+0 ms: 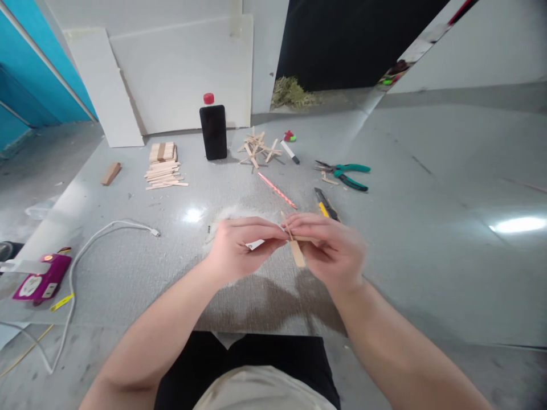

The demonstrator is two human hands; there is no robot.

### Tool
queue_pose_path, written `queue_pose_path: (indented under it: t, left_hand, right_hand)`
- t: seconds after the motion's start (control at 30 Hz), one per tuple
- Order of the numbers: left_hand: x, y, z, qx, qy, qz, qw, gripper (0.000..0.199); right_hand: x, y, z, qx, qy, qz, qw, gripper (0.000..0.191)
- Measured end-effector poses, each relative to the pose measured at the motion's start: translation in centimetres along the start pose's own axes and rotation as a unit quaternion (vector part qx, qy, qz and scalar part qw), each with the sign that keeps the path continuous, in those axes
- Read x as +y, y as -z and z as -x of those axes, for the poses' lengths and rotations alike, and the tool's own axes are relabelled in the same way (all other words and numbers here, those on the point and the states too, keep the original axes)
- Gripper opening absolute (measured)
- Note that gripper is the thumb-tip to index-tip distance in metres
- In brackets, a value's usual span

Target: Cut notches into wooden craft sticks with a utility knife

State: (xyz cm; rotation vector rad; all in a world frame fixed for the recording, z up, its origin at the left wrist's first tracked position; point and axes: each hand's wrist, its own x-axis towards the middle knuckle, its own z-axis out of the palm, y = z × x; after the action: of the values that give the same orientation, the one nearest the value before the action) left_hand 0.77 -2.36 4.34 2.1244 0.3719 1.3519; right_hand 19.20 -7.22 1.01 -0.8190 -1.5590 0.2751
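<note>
Above the front of the grey table, my left hand [247,245] and my right hand [329,245] meet at a few crossed wooden craft sticks [298,254]. One stick points down toward me between the hands; another lies along the right fingers. Both hands are closed, with the fingertips pinching the sticks where they cross. How the sticks are joined is hidden by the fingers. Just beyond my right hand lies a yellow and black utility knife [326,204]. A pink patterned pencil [277,190] rests on the table farther off.
Stacked craft sticks [164,168] lie at left, near a small wooden piece [111,173]. A black phone [213,132] leans on a red-capped bottle [208,99]. Loose sticks [257,147], a marker [290,152] and green pliers [348,174] lie behind. A white cable [100,230] runs to a purple socket [43,279].
</note>
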Motion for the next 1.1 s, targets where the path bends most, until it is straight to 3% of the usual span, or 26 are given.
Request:
queue_pose_path:
  t: [0.2,0.47,0.6,0.83,1.1]
  left_hand:
    - [-0.2,0.0,0.0,-0.002,0.04,0.016,0.999,0.004]
    - [-1.5,-0.7,0.9,0.02,0.168,0.055,0.984,0.008]
    - [-2.2,-1.2,1.3,0.013,0.201,0.073,0.977,0.009]
    - [-2.4,-1.3,1.0,-0.012,0.2,0.048,0.979,0.003]
    - [-1.8,-1.2,0.9,-0.02,0.154,-0.018,0.988,0.007]
  right_hand:
    - [-0.4,-0.1,-0.1,-0.006,-0.015,0.056,0.998,0.033]
    - [-0.1,-0.6,0.0,-0.031,-0.063,0.09,0.993,0.019]
    - [-0.2,-0.8,0.0,-0.036,-0.077,0.096,0.992,0.017]
    - [-0.4,-0.9,-0.2,-0.026,-0.096,0.095,0.991,0.021]
    - [-0.5,-1.1,0.0,-0.045,-0.166,0.005,0.985,0.024]
